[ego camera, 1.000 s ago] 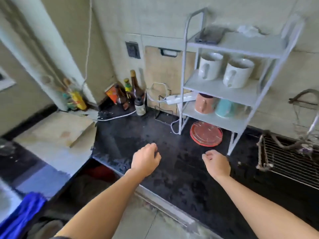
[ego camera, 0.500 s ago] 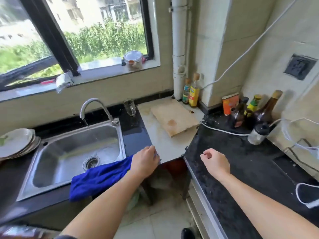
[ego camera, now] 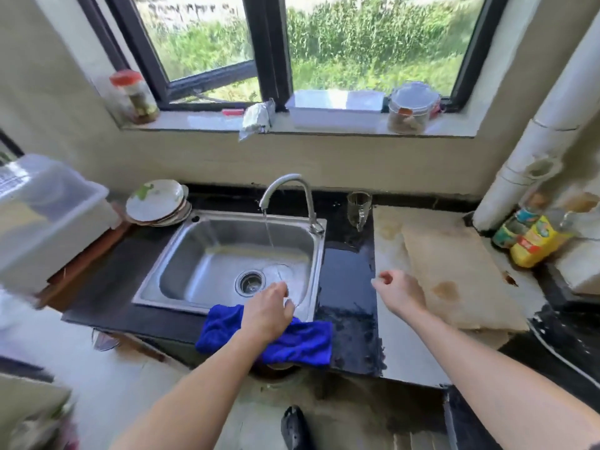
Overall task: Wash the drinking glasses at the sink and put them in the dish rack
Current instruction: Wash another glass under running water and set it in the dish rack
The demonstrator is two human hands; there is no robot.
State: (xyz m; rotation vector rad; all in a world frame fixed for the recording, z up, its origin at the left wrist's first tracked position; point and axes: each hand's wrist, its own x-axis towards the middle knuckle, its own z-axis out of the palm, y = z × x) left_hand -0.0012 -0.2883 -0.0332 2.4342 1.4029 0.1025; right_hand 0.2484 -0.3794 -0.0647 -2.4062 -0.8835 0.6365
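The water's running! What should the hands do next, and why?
Probably the right hand should reach forward for the drinking glass on the black counter. That hand is empty and nearer to it, the glass stands right of the tap, and water is flowing into the sink.

sink (ego camera: 194, 254) centre | plates (ego camera: 156, 201) left of it | glass (ego camera: 358, 206) right of tap (ego camera: 285, 183) | cloth (ego camera: 302, 342) on front rim
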